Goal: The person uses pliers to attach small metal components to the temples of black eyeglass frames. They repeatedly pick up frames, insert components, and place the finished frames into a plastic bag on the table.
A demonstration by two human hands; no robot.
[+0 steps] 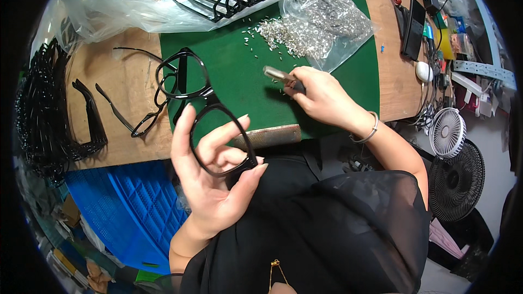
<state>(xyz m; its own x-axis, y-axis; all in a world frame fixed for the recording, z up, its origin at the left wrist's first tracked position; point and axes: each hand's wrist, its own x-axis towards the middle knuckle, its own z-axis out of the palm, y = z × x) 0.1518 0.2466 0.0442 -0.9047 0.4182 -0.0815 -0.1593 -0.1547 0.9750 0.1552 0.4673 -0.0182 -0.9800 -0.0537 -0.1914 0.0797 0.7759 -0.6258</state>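
Observation:
My left hand [210, 198] holds up a black eyeglass frame [208, 98] by the lower rim of one lens opening, fingers and thumb closed on it. No lenses can be made out in it. Over the green mat [226, 49], my right hand [321, 95] is closed round a pair of pliers [277, 73], its metal jaws pointing left. Beyond the pliers lies a heap of tiny silvery metal parts [278, 37], beside a clear bag [338, 19] full of them. Another black eyeglass frame [144, 125] rests on the wooden table, left of the held one.
Several black frames [239, 0] lie on plastic sheeting at the back. Loose black temples [90, 114] and a large black bundle [43, 109] sit at the left. A phone [415, 30], cables and a white fan [448, 132] are at right; a blue crate [122, 207] stands below the table.

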